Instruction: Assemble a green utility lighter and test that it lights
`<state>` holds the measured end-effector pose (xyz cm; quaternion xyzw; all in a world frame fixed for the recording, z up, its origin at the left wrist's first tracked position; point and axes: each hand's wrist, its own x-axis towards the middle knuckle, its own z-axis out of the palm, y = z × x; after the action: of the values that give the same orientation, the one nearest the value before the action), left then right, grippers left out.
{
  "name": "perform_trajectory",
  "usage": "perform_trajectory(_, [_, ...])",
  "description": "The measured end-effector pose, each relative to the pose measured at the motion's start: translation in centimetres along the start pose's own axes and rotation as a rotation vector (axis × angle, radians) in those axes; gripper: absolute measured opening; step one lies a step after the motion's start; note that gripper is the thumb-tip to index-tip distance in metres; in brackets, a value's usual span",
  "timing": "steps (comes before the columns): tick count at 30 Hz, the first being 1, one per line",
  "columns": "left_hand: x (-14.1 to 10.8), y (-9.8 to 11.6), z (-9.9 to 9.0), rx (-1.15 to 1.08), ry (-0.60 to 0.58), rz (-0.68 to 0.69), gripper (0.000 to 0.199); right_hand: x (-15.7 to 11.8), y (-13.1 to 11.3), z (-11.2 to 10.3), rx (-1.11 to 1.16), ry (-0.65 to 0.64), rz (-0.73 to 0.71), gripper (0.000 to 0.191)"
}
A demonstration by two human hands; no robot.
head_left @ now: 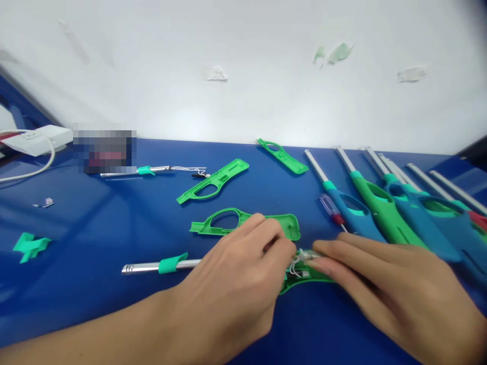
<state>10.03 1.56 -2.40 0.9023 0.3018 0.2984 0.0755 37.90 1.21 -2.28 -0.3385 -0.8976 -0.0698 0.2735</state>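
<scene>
Before a white wall (182, 35), the blue counter (95, 218) carries a green lighter casing half (317, 275) beneath both hands, with a metal tube (141, 267) and its teal collar (173, 263) extending leftward. The left hand (239, 274) curls over it, its fingertip hold hidden, while the right hand (395, 289) closes thumb and fingers on a small clear fitting (306, 255). The casing looks light and stiff, best held by its rim; the thin white wires (294, 266) seem fragile, the tube probably slippery.
</scene>
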Motion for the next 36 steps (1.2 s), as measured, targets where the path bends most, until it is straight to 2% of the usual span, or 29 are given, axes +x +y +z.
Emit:
perform_trajectory(4, [0.3,0.1,-0.3,-0.026,-0.030,-0.053,0.037,0.1,-0.1,0.1,0.012,0.007,0.018,0.062])
perform_trajectory(11, [1.4,0.8,-1.4,-0.302,-0.080,-0.316,0.036,0.3,-0.4,-0.1,0.055,-0.017,0.073,0.068])
perform_trajectory(15, [1.7,0.9,-1.5,-0.380,-0.073,-0.401,0.031,0.4,-0.7,-0.1,0.064,-0.011,0.072,0.067])
perform_trajectory(23, [2.0,0.2,-1.3,-0.402,-0.059,-0.427,0.021,0.5,-0.7,-0.1,0.075,-0.019,0.092,0.065])
perform_trajectory(29, [2.0,0.2,-1.1,-0.393,-0.079,-0.404,0.021,0.3,-0.8,-0.1,0.106,-0.031,0.103,0.063])
perform_trajectory(36, [1.8,0.3,-1.1,-0.350,-0.051,-0.352,0.023,0.4,-0.6,0.0,0.115,-0.047,0.121,0.062])
